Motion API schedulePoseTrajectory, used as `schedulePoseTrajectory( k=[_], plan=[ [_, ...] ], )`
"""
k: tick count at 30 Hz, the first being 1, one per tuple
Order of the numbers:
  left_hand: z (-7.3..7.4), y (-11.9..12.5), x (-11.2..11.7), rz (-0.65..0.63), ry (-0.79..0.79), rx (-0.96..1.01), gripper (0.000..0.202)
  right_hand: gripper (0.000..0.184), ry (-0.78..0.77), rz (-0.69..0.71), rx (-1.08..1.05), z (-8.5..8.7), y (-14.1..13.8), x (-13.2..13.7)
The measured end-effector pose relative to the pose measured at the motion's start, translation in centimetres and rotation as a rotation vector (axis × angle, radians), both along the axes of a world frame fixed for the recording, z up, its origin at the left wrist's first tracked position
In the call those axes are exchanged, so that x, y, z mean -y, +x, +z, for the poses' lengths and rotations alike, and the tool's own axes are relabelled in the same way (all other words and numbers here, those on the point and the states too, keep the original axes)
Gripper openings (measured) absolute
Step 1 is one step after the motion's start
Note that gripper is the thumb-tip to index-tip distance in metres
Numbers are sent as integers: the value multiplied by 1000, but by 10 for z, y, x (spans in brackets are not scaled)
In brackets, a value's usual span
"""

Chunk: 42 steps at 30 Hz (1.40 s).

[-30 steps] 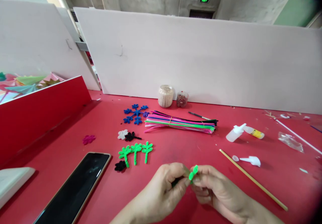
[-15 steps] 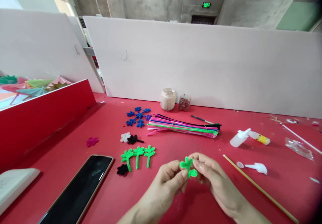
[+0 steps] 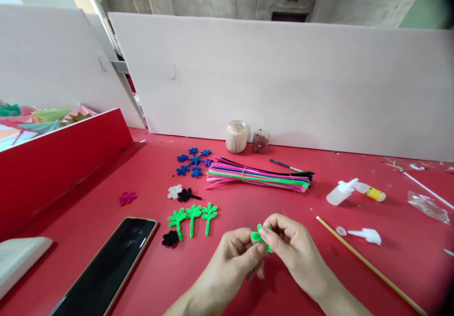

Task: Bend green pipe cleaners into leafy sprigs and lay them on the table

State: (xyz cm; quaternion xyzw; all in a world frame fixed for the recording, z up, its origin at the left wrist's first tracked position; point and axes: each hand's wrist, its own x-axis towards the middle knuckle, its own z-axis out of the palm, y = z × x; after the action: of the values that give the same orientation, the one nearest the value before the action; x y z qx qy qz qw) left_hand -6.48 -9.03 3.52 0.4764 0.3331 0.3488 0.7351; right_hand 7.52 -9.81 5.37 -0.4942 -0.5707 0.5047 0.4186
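Note:
Both my hands meet low in the middle of the view over the red table (image 3: 88, 202). My left hand (image 3: 234, 259) and my right hand (image 3: 291, 250) pinch a small green pipe-cleaner leaf shape (image 3: 256, 236) between their fingertips; most of it is hidden by my fingers. Three finished green leaf shapes (image 3: 192, 216) lie on the table to the left of my hands. A black flower shape (image 3: 170, 238) lies just below them.
A banded bundle of coloured pipe cleaners (image 3: 258, 176) lies behind my hands, with blue shapes (image 3: 193, 161), a white and a black flower (image 3: 180, 193) and a magenta flower (image 3: 127, 197) nearby. Phone (image 3: 106, 268) front left. Glue bottles (image 3: 354, 190), a wooden stick (image 3: 369, 264) and two jars (image 3: 244, 138) elsewhere.
The green shape was turned in my fingers, showing its lobes half a second ago; now my right fingers cover more of it. My hands stayed in about the same place.

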Motion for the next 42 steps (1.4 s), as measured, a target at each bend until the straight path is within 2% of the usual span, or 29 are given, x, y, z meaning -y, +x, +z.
schedulePoseTrajectory(
  k=[4,8,11,15,17,24,30,33,38,42],
  plan=[
    [2,-1,-2,17,-15,-18,30,23,-35,70,-58,2,7,1],
    [3,-2,-4,-10,2,-14,30,18,-12,155,25,5,13,3],
    [3,-2,-2,-1,68,-80,28,19,42,122,145,6,12,6],
    [4,0,1,105,217,-182,26,18,139,16,328,6,6,10],
    [4,0,1,119,213,-165,25,18,169,-29,358,6,5,11],
    [7,-5,-2,-85,1,-10,26,17,-47,95,-59,7,11,6],
    [6,-3,0,-161,-54,2,25,18,-4,161,33,8,14,7],
    [5,0,1,-117,-20,-34,27,20,46,140,133,9,12,8],
    [3,6,6,57,62,-132,27,23,110,-60,312,2,0,11],
    [2,10,9,186,133,-222,26,21,113,-138,295,-6,-7,11]
  ],
)
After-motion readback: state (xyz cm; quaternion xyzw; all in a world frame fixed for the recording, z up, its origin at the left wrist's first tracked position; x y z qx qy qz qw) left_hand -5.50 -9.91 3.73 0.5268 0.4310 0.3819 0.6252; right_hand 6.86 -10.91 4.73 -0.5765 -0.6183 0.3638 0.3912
